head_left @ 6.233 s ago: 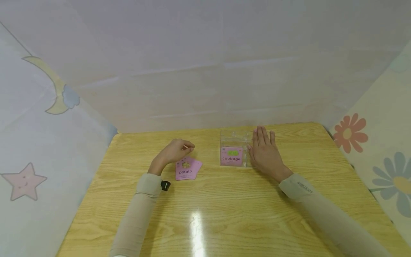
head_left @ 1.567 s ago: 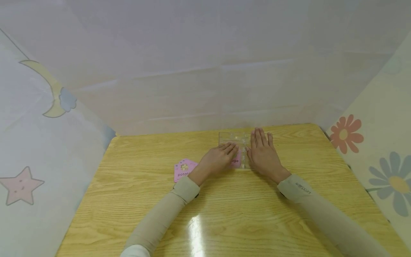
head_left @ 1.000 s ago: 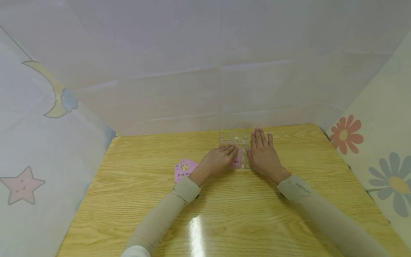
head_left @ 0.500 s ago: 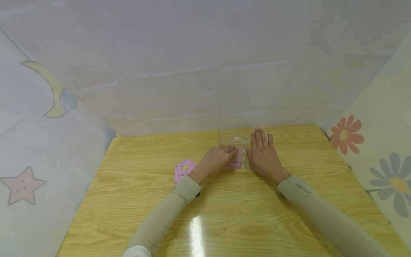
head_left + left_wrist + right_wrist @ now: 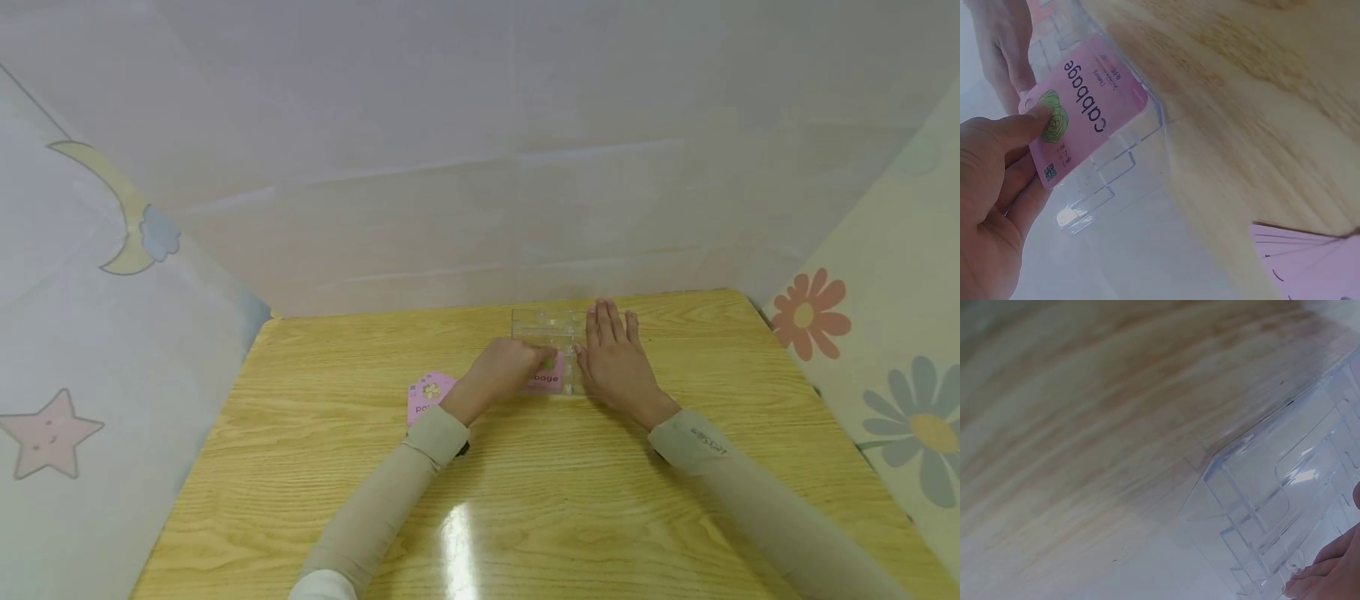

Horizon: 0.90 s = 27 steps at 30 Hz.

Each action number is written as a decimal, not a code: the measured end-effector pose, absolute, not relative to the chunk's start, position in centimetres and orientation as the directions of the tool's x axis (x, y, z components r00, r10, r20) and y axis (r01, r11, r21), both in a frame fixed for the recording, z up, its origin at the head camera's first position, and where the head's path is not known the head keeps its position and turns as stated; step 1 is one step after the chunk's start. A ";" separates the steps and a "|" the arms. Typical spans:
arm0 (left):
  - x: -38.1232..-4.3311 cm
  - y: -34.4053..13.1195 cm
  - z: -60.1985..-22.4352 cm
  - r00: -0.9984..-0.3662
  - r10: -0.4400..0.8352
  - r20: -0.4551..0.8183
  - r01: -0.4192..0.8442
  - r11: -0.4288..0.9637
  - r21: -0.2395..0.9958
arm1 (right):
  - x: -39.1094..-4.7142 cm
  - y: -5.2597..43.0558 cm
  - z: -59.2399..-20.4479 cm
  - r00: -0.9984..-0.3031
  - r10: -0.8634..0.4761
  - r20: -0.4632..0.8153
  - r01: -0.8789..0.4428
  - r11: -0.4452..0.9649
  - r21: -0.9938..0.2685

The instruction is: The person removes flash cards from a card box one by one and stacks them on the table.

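Observation:
A pink cabbage card [image 5: 1085, 103] lies over the left part of a clear plastic box [image 5: 523, 321] with compartments. My left hand [image 5: 501, 371] pinches the card's edge in the left wrist view, thumb on the green cabbage picture and fingers beneath. The card looks slightly raised and tilted there. With straight fingers, my right hand [image 5: 618, 362] rests on the right side of the box. Only a part of that hand shows at the lower right of the right wrist view, beside the transparent walls. Part of the cabbage card is hidden by my left hand in the head view.
Left of the box, a small fanned pile of pink potato cards [image 5: 425, 400] lies on the wooden table [image 5: 555, 500], partly covered by my left wrist. A pale wall sheet [image 5: 420, 208] rises behind the table, with printed side panels left and right.
My left hand has come right from beside the potato cards onto the cabbage card. Its fingers have curled in the last half second, uncovering more of the word. The right hand stays put.

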<state>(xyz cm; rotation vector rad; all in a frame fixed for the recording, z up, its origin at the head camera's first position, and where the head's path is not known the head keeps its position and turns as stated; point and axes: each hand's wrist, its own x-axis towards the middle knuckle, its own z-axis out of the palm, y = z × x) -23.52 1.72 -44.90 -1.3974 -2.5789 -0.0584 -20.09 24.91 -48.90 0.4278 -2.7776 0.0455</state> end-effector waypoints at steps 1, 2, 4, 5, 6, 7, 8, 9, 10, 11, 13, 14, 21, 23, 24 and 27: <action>-23.5 1.8 -44.8 -0.533 0.823 0.197 0.832 0.552 -0.052 | -20.1 24.9 -48.9 -0.903 -0.285 0.323 -0.296 0.955 0.015; -23.5 1.8 -44.8 -0.536 0.821 0.194 0.833 0.552 -0.036 | -20.1 24.9 -48.9 -0.903 -0.284 0.321 -0.295 0.955 0.015; -23.5 1.8 -44.6 -0.543 0.820 0.181 0.833 0.554 -0.009 | -20.1 24.9 -48.8 -0.906 -0.282 0.317 -0.292 0.956 0.018; -23.6 1.8 -44.6 -0.548 0.818 0.175 0.831 0.556 0.008 | -20.1 24.9 -48.8 -0.906 -0.282 0.315 -0.290 0.957 0.020; -23.6 1.9 -44.6 -0.553 0.816 0.167 0.830 0.557 0.026 | -20.1 24.9 -48.8 -0.907 -0.281 0.313 -0.288 0.957 0.022; -23.6 1.9 -44.5 -0.558 0.814 0.159 0.828 0.559 0.043 | -20.1 25.0 -48.8 -0.908 -0.281 0.312 -0.288 0.957 0.024; -23.7 1.9 -44.5 -0.561 0.813 0.153 0.827 0.559 0.060 | -20.1 25.0 -48.8 -0.908 -0.282 0.311 -0.289 0.957 0.025; -23.7 1.9 -44.5 -0.563 0.813 0.146 0.826 0.558 0.080 | -20.1 25.0 -48.8 -0.908 -0.283 0.309 -0.289 0.957 0.027; -23.8 1.9 -44.4 -0.566 0.813 0.139 0.825 0.557 0.101 | -20.1 25.0 -48.8 -0.908 -0.284 0.309 -0.290 0.957 0.028; -23.9 1.9 -44.4 -0.566 0.814 0.131 0.824 0.553 0.122 | -20.1 25.0 -48.7 -0.908 -0.285 0.308 -0.290 0.957 0.030; -24.1 1.9 -44.3 -0.563 0.818 0.119 0.823 0.543 0.166 | -20.1 24.9 -48.7 -0.908 -0.286 0.306 -0.292 0.956 0.027; -24.2 1.9 -44.3 -0.559 0.821 0.118 0.824 0.534 0.187 | -20.1 24.9 -48.7 -0.908 -0.285 0.307 -0.292 0.956 0.026; -24.6 1.5 -43.8 -0.537 0.838 0.099 0.818 0.489 0.303 | -20.1 24.9 -48.9 -0.891 -0.289 0.349 -0.298 0.954 0.030; -24.7 1.5 -43.7 -0.535 0.840 0.093 0.816 0.485 0.316 | -20.1 24.9 -49.0 -0.885 -0.292 0.363 -0.302 0.953 0.030; -24.7 1.5 -43.6 -0.536 0.840 0.089 0.813 0.485 0.321 | -20.1 24.9 -49.0 -0.883 -0.293 0.366 -0.304 0.952 0.029; -24.8 1.4 -43.5 -0.540 0.838 0.075 0.805 0.489 0.336 | -20.1 24.8 -49.1 -0.882 -0.295 0.367 -0.306 0.952 0.028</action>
